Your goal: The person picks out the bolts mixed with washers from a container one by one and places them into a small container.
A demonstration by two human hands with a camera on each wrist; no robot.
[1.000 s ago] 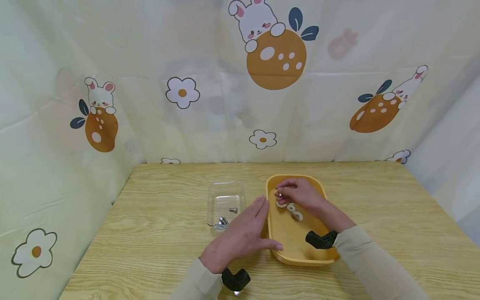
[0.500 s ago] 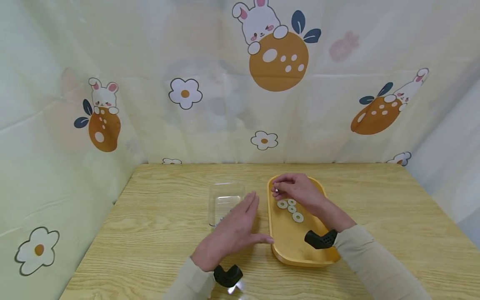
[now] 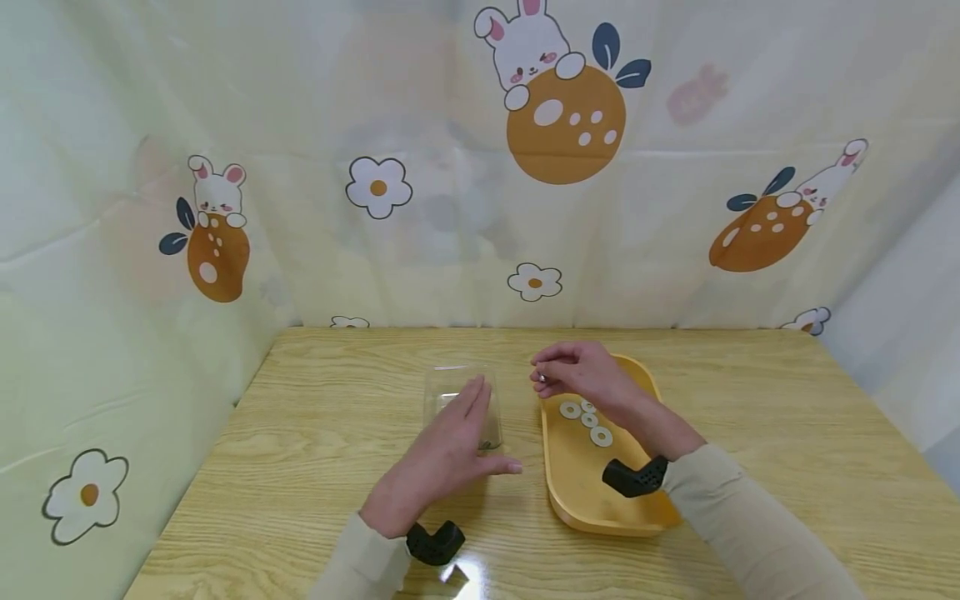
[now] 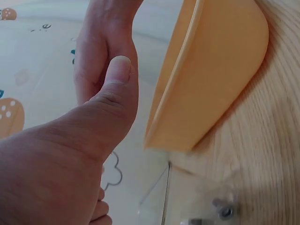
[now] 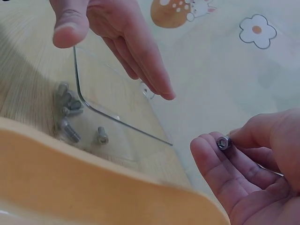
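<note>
In the right wrist view a small metal socket-head screw [image 5: 223,142] is pinched between the thumb and fingers of my right hand [image 3: 592,379]. That hand is over the left rim of the orange tray [image 3: 600,492], at its far end. My left hand [image 3: 431,467], fingers straight and thumb spread, holds nothing and overlaps the clear plastic box [image 3: 448,398] in the head view. Several similar screws [image 5: 70,103] lie inside the box, mostly hidden by the left hand from the head camera.
Several pale flat washers [image 3: 593,437] lie in the orange tray. Both containers stand on a wood-grain table [image 3: 315,433], the clear box left of the tray. Behind the table hangs a patterned curtain [image 3: 442,275].
My right hand has moved left with the screw, from inside the tray to over its rim. My left hand has left the tray's side and shifted left over the box.
</note>
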